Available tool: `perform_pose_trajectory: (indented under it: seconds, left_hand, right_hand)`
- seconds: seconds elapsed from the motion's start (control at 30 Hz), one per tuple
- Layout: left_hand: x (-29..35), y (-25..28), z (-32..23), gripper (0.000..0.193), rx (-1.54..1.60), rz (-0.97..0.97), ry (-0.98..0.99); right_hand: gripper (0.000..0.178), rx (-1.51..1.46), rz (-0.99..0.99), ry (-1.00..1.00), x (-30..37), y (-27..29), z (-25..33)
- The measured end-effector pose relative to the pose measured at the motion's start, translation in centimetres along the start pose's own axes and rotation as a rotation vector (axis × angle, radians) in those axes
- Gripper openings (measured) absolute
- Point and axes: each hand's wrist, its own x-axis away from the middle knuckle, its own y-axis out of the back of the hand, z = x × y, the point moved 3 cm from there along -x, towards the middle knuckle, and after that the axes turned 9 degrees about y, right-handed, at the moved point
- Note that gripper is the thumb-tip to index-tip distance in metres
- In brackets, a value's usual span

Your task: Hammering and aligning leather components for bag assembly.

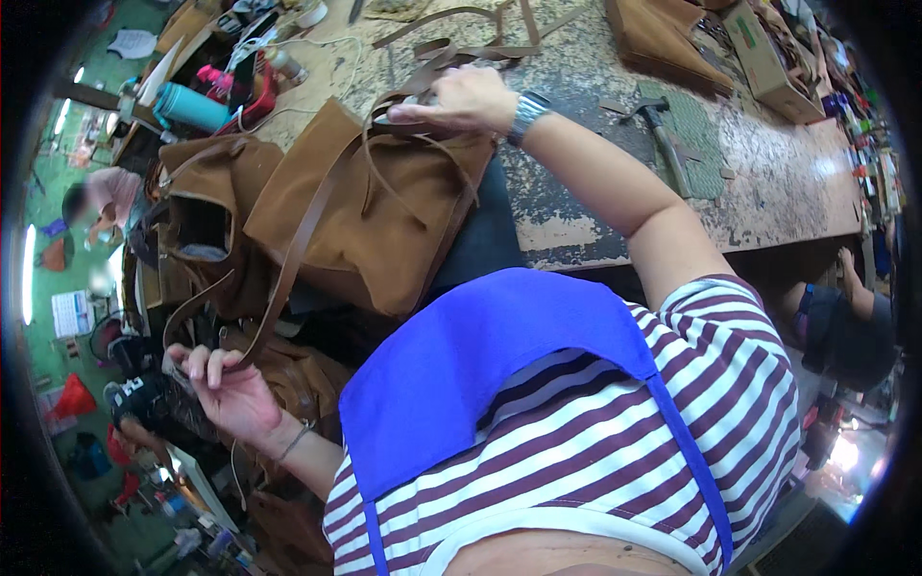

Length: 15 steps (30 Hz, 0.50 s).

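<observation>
A brown leather bag [384, 245] lies tilted at the near left of the worktable. Its long leather strap [293, 254] runs down to the left, past the table's edge. My left hand [238, 398] is closed, fingers curled round the strap's lower end. At the bag's upper edge, my right hand [471, 101] is closed on a bunch of leather straps; the exact grip is partly hidden under the fingers. Thin loose strap ends [389, 178] hang over the bag's face below that hand. A second brown bag [206, 206], its mouth gaping, rests just left of the first.
On the worn table [576, 197] lie a hammer [665, 144] and a green mat [706, 144]. Another brown bag [663, 43] and a cardboard box [768, 62] stand at the far right. A turquoise bottle [195, 108] lies far left. More brown bags hang below the near edge.
</observation>
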Motion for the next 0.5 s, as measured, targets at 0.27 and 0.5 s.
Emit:
perform_pose_trajectory:
  seconds: [0.27, 0.5]
  left_hand:
    - [1.3, -3.6, 1.0, 0.026, -0.007, 0.141, 0.123]
    - [6.3, -2.5, -5.0, 0.023, 0.104, 0.088, -0.009]
  right_hand:
    - [0.074, 0.026, 0.450, 0.069, -11.8, -3.9, 4.2]
    - [0.030, 0.440, 0.287, 0.131, -12.6, -0.5, -2.9]
